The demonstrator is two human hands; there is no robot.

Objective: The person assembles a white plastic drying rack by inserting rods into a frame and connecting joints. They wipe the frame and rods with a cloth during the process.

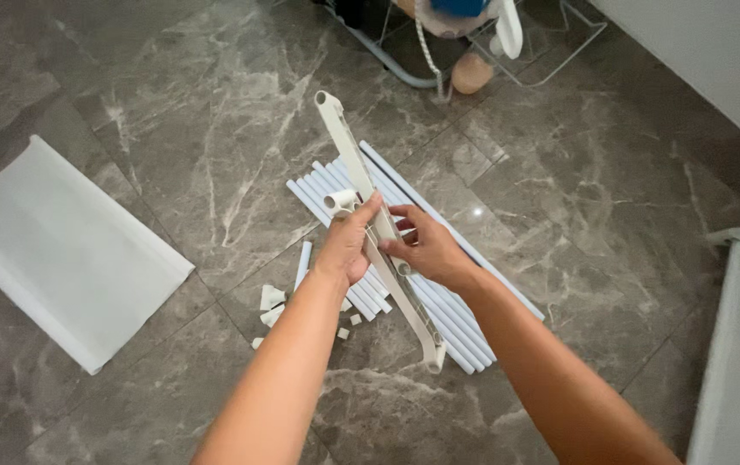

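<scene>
Hands are closed round a long white plastic bar (376,226), held tilted above pale tubes (439,301): left hand (348,244) wrapped at its middle, right hand (422,248) pinching alongside. It looks light and stiff (smooth, perhaps slippery), best gripped mid-length.

the floor (611,198) is dark grey marble-patterned tile with pale veins and thin grout lines. a bundle of long pale blue-white tubes (465,323) lies side by side on it near the middle, running diagonally. one single tube (303,263) lies just beside the bundle's left edge, apart from the rest. several small white connector pieces (271,303) are scattered near that tube. well to the left, a flat white sheet (60,254) lies on the tiles. a wire rack (551,47) stands at the far edge.
</scene>
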